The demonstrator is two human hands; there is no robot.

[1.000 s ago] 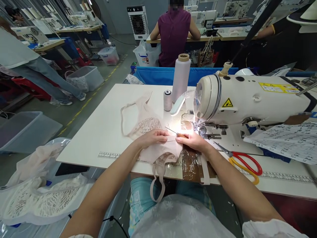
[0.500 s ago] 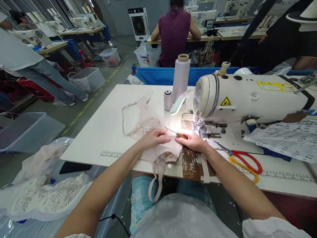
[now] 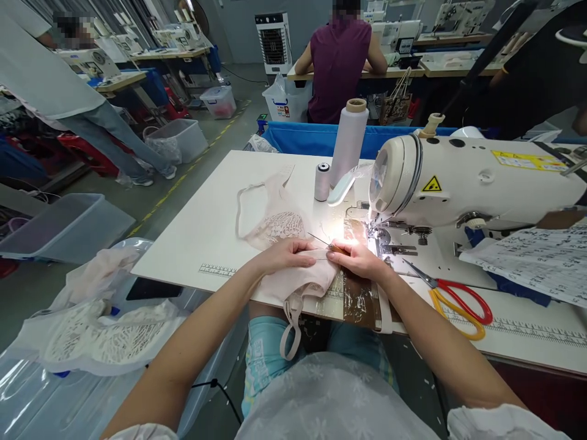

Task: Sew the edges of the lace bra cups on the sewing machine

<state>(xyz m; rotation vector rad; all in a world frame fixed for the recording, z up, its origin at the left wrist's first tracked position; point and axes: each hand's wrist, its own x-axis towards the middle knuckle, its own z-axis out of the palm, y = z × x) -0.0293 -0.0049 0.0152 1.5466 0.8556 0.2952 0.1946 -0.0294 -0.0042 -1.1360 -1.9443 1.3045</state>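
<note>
A pale pink bra (image 3: 293, 282) lies partly over the table's front edge, its strap hanging down. My left hand (image 3: 290, 253) is closed on the bra's upper edge, fingers pinching the fabric. My right hand (image 3: 356, 259) grips a thin pointed tool (image 3: 338, 249) with an orange-brown handle, its metal tip pointing left above the cloth. That hand also touches the bra's right end. Just beyond my hands, lace bra fabric (image 3: 279, 225) is spread on the table. Right of my right hand stands the white sewing machine (image 3: 458, 168) with its needle area lit.
Red-and-yellow-handled scissors (image 3: 458, 302) lie at right, near written paper sheets (image 3: 536, 256). A large thread cone (image 3: 348, 140) and small spool (image 3: 322, 182) stand behind. White lace bras (image 3: 105, 336) rest on a clear plastic bin at left. A person (image 3: 339, 67) sits ahead; another stands far left.
The camera view has turned slightly left, so the surroundings appear shifted right. My hands keep nearly the same grip on the bra and the pointed tool.
</note>
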